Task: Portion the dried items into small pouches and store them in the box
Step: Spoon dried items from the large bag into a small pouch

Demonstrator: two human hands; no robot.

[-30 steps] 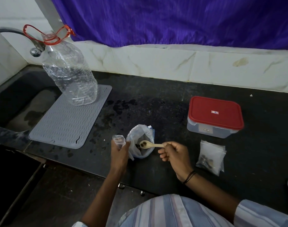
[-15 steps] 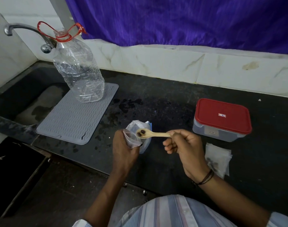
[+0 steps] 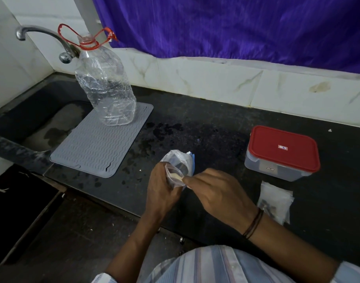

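Note:
My left hand holds a small clear pouch open near the counter's front edge. My right hand grips a wooden spoon whose bowl is pushed down inside that pouch; only a short pale piece of the spoon shows. Just behind stands the larger clear bag of dark dried items, its mouth open. A filled pouch lies flat on the counter to the right. The storage box, with its red lid on, sits behind that pouch.
A large empty plastic bottle stands on a grey ribbed mat at the left. Beyond lie a sink and tap. A purple curtain hangs over the tiled back wall. The black counter has wet patches.
My right hand lifted the loaded spoon out of the large bag, carried it left and tipped it into the small pouch. The camera view shifted right and down.

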